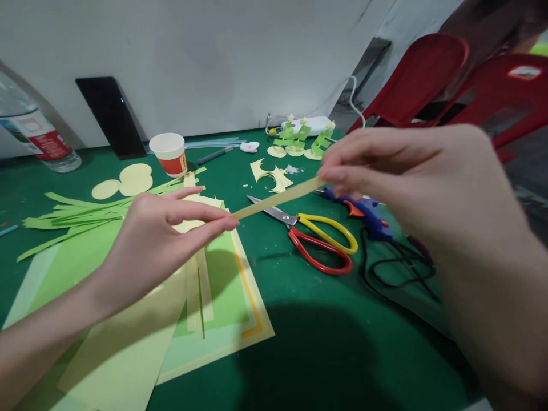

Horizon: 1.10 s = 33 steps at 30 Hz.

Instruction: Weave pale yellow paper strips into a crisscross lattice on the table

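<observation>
A narrow pale yellow paper strip (pixel 278 198) is stretched between my two hands above the table. My left hand (pixel 166 234) pinches its left end between thumb and finger, over a pile of paper sheets (pixel 115 354). The other end is pinched by my right hand (pixel 398 165). Below the strip lie scissors (pixel 295 220) with one yellow and one red handle, their blades pointing left. More pale yellow strips (pixel 205 285) rest on the sheets. Green paper strips (pixel 81 211) fan out beyond my left wrist.
A blue glue gun (pixel 363 214) with a black cord lies partly behind my right hand. Small green paper pieces on round bases (pixel 295 142) stand at the back. A paper cup (pixel 169 154), a phone (pixel 111 117) and a bottle (pixel 38 125) line the wall. Red chairs (pixel 415 80) stand right.
</observation>
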Tool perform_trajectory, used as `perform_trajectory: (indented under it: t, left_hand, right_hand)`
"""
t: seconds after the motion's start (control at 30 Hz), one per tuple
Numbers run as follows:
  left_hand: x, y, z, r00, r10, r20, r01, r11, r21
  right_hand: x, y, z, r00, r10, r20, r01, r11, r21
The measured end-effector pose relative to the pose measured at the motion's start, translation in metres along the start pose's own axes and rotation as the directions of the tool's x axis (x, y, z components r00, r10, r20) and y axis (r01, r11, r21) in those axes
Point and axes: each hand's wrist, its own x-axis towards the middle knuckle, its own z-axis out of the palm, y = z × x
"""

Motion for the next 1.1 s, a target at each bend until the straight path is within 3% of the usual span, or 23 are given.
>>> perform_trajectory:
  t: [0.13, 0.2, 0.27, 0.33, 0.4, 0.5, 0.6, 0.77, 0.93, 1.03, 1.07, 1.1]
  left_hand:
    - [0.01, -0.012, -0.005, 0.973, -0.17, 0.158, 0.177, 0.984, -0.033]
    - [0.014, -0.015, -0.006, 0.961, -0.197, 0.194, 0.208, 0.977, -0.04]
    - [0.015, -0.016, -0.004, 0.951, -0.205, 0.23, 0.223, 0.973, -0.055]
    - [0.015, -0.013, -0.002, 0.934, -0.22, 0.282, 0.247, 0.967, -0.062]
    - [0.012, -0.008, 0.002, 0.914, -0.237, 0.33, 0.27, 0.961, -0.058]
    - [0.006, -0.001, 0.007, 0.902, -0.224, 0.37, 0.266, 0.962, -0.064]
    - [0.0, 0.003, 0.011, 0.891, -0.201, 0.408, 0.241, 0.969, -0.049]
    - [0.004, -0.001, 0.011, 0.858, -0.239, 0.455, 0.26, 0.965, 0.016]
    - [0.013, -0.018, 0.004, 0.743, -0.316, 0.59, 0.342, 0.937, 0.071]
    - [0.015, -0.03, -0.001, 0.663, -0.331, 0.671, 0.325, 0.935, 0.139]
    - [0.015, -0.033, -0.002, 0.677, -0.333, 0.656, 0.301, 0.939, 0.166]
    - [0.014, -0.035, -0.002, 0.722, -0.326, 0.611, 0.272, 0.945, 0.184]
  right_hand:
    - [0.014, 0.024, -0.029, 0.976, 0.184, -0.117, -0.183, 0.983, 0.016]
    - [0.019, 0.03, -0.036, 0.96, 0.257, -0.111, -0.267, 0.96, -0.084]
    - [0.019, 0.029, -0.035, 0.966, 0.242, -0.094, -0.258, 0.937, -0.237]
    - [0.016, 0.023, -0.025, 0.994, 0.097, -0.053, -0.109, 0.931, -0.349]
    - [0.008, 0.014, -0.007, 0.99, -0.122, 0.066, 0.138, 0.914, -0.38]
    - [-0.006, 0.001, 0.022, 0.885, -0.289, 0.367, 0.393, 0.884, -0.252]
    - [-0.012, -0.005, 0.038, 0.819, -0.165, 0.549, 0.309, 0.934, -0.18]
    - [-0.005, -0.006, 0.024, 0.823, -0.06, 0.565, 0.208, 0.957, -0.202]
    - [0.008, 0.012, -0.009, 0.838, 0.083, 0.54, 0.089, 0.955, -0.285]
    - [0.014, 0.026, -0.025, 0.821, 0.115, 0.559, 0.117, 0.925, -0.362]
    - [0.015, 0.028, -0.028, 0.819, 0.107, 0.564, 0.135, 0.92, -0.369]
    - [0.016, 0.029, -0.028, 0.816, 0.097, 0.569, 0.147, 0.918, -0.368]
